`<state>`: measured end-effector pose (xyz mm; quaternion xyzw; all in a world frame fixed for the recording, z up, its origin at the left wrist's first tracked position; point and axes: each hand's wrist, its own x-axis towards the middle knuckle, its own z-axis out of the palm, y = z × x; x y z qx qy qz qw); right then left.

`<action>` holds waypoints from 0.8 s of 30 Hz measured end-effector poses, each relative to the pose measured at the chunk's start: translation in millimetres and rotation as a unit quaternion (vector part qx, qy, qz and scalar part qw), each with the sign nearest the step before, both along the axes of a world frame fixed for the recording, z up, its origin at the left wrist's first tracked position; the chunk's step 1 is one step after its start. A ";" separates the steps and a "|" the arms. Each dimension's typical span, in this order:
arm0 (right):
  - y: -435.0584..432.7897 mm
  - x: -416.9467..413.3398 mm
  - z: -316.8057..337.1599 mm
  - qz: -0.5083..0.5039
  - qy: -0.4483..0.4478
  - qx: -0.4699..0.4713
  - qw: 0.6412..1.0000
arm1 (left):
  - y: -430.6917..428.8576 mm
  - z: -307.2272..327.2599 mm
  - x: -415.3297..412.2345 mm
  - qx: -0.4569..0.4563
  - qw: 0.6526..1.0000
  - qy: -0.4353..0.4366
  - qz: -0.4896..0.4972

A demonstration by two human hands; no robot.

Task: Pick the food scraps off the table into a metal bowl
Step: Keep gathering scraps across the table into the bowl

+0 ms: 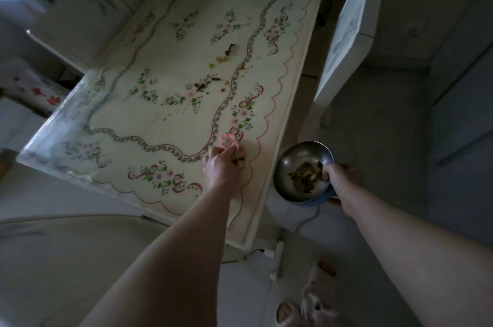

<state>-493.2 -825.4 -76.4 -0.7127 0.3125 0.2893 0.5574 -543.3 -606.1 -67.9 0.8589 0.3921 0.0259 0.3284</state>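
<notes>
The left hand (222, 164) bunches a pink cloth (227, 140) on the desk (170, 113), the right hand (340, 178) grips the metal bowl (301, 164) beside its edge, while light, limp, probably greasy scraps (205, 85) farther up need fingertip pinching.

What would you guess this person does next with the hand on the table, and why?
Probably the left hand carries what it is pinching, a pale pink scrap, across to the metal bowl and drops it in. The right hand holds that bowl just off the table's edge, already with scraps inside. More food scraps lie farther up the floral tablecloth, so that likely follows.
</notes>
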 end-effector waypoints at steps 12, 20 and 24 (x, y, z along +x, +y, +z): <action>3.5 -46.0 -13.7 -0.062 0.009 0.004 0.998 | -100.4 28.1 -3.9 -0.102 0.970 -0.044 -0.217; -19.9 -60.1 16.2 -0.100 -0.046 0.012 0.994 | -24.8 54.2 -23.7 -0.056 0.993 -0.102 0.026; 3.5 -46.7 36.5 -0.058 -0.074 0.067 0.993 | 29.7 37.4 -52.7 0.044 0.995 0.087 0.015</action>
